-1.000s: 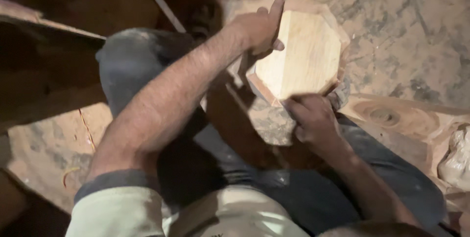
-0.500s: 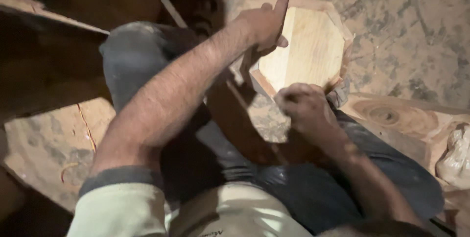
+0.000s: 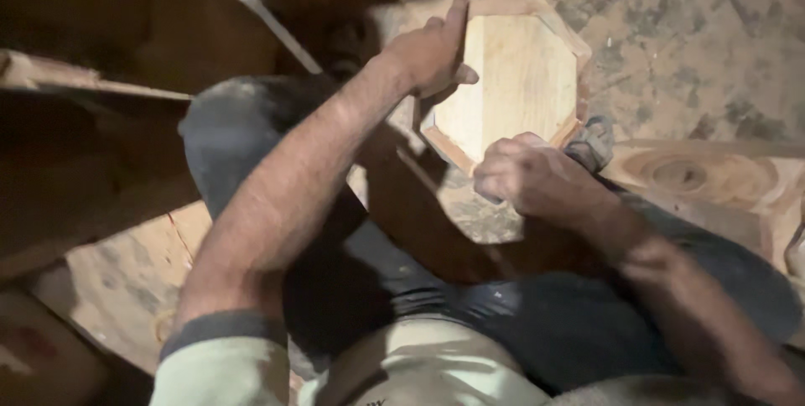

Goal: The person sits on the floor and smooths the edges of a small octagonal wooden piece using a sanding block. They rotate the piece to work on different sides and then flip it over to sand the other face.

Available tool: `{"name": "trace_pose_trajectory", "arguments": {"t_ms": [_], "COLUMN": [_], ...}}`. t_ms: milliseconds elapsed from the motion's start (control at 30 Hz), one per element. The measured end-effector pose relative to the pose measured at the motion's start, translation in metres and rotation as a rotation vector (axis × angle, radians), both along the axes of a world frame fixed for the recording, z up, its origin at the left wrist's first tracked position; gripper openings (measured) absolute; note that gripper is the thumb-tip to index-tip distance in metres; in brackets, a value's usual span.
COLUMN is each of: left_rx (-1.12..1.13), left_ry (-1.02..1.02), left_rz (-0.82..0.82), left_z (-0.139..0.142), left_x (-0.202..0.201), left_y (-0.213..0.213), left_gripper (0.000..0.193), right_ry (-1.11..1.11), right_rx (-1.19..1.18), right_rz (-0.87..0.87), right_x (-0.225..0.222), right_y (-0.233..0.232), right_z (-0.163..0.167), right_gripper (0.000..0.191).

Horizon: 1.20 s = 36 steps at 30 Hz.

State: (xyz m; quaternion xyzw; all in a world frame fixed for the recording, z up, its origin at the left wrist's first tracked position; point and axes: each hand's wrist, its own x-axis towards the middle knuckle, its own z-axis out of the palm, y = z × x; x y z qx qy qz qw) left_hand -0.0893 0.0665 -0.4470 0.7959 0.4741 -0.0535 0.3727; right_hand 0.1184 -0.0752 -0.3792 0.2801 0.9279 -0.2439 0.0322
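Note:
A pale octagonal wooden block [image 3: 516, 79] with a raised rim rests tilted above my knees. My left hand [image 3: 428, 54] grips its left edge, fingers stretched up along the side and thumb on the flat face. My right hand [image 3: 532, 178] is curled into a fist against the block's lower edge. Whether that fist holds anything is hidden by the knuckles. My legs in dark trousers [image 3: 470, 305] are folded under the block.
A light wooden slab with a round knot [image 3: 688, 175] lies at the right. Dusty, stained ground [image 3: 713, 45] spreads behind the block. Dark planks [image 3: 101, 96] and a thin pale strip [image 3: 251, 7] sit at upper left, a plywood piece [image 3: 117, 280] at lower left.
My right hand has slid up and to the right along the block's lower edge. The left hand keeps its grip on the left edge.

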Motion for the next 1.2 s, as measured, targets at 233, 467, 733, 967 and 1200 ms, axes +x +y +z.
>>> {"name": "trace_pose_trajectory", "arguments": {"t_ms": [233, 467, 733, 967, 1200], "left_rx": [0.036, 0.078, 0.233, 0.168, 0.275], "left_ry": [-0.068, 0.099, 0.241, 0.382, 0.411], "left_rz": [-0.037, -0.091, -0.266, -0.454, -0.653], "left_z": [0.001, 0.013, 0.051, 0.077, 0.084], "left_x": [-0.001, -0.003, 0.005, 0.006, 0.01], "left_y": [-0.002, -0.002, 0.0, 0.004, -0.002], "left_gripper": [0.117, 0.115, 0.128, 0.156, 0.161], "right_ry": [0.362, 0.273, 0.018, 0.173, 0.21], "right_rx": [0.029, -0.129, 0.162, 0.27, 0.224], "right_rz": [-0.38, -0.628, -0.406, -0.44, -0.497], "right_x": [0.082, 0.08, 0.067, 0.064, 0.071], "right_y": [0.007, -0.03, -0.056, -0.054, -0.052], "right_z": [0.024, -0.005, -0.022, -0.014, -0.008], "right_gripper": [0.039, 0.029, 0.033, 0.038, 0.035]}}
